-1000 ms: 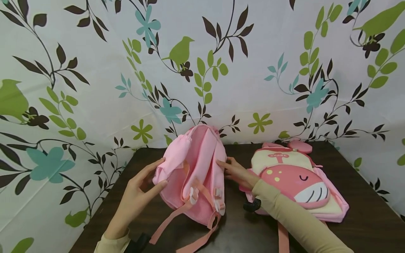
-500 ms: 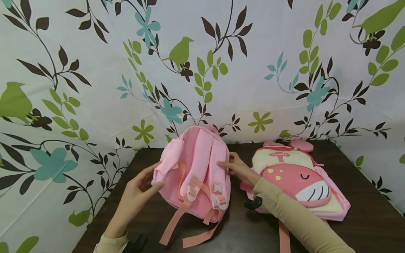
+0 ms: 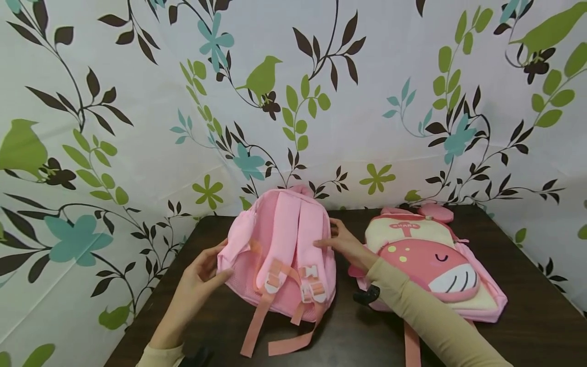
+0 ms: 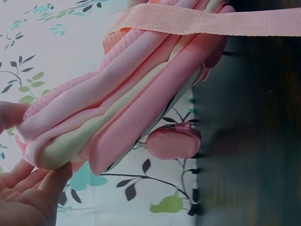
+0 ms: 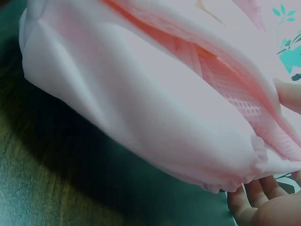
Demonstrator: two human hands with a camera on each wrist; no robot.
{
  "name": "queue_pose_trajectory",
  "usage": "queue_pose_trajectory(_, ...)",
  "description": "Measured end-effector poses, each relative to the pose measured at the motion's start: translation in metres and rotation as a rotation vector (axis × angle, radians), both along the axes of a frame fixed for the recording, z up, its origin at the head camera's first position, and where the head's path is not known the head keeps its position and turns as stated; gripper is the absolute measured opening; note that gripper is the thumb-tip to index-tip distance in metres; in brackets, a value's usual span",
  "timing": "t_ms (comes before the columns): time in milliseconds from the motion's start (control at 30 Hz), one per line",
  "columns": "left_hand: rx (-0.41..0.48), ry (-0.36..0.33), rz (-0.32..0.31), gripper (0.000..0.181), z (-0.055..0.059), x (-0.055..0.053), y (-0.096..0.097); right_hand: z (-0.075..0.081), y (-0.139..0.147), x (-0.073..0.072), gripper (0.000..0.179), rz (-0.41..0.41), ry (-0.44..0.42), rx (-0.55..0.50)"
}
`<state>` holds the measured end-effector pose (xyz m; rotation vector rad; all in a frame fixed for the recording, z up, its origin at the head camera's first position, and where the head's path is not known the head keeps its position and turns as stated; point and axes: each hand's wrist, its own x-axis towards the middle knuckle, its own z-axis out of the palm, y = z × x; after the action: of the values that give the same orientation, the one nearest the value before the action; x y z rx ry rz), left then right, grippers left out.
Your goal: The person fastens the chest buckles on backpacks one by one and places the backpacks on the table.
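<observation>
A pink backpack (image 3: 286, 224) leans back on the dark table, its padded shoulder straps facing me. Coral webbing (image 3: 257, 326) trails from its buckles onto the tabletop. My left hand (image 3: 197, 290) grips the pack's left edge, the thumb in front. In the left wrist view, the fingers (image 4: 35, 181) lie on the opposite face from the thumb, and a small round pink pouch (image 4: 174, 141) shows below the pack. On the other side my right hand (image 3: 341, 242) holds the right edge beside a shoulder strap. The right wrist view shows fingers (image 5: 261, 197) behind a gathered side pocket (image 5: 155, 108).
A second backpack (image 3: 405, 229), cream and pink with a whale-shaped front pocket (image 3: 431, 267), lies to the right, partly under my right forearm. Behind the dark table (image 3: 348, 341) hangs a white cloth (image 3: 348, 117) printed with leaves and birds.
The pink backpack has turned and tilted back, so its strap side faces me more squarely and looks wider. Its top has lowered a little. Both hands keep hold, the left shifting slightly left.
</observation>
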<state>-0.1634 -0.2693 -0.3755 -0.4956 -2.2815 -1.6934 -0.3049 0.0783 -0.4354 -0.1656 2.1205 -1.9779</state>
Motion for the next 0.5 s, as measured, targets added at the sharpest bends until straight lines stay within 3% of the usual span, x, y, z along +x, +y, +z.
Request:
queue_pose_trajectory(333, 0.010, -0.162, 0.106, 0.049, -0.018, -0.004, -0.009, 0.000, -0.005, 0.000, 0.099, 0.073, 0.045, 0.006)
queue_pose_trajectory(500, 0.019, -0.240, 0.103, 0.053, -0.021, -0.007, -0.013, 0.001, -0.009, -0.002, 0.097, 0.063, 0.053, 0.021)
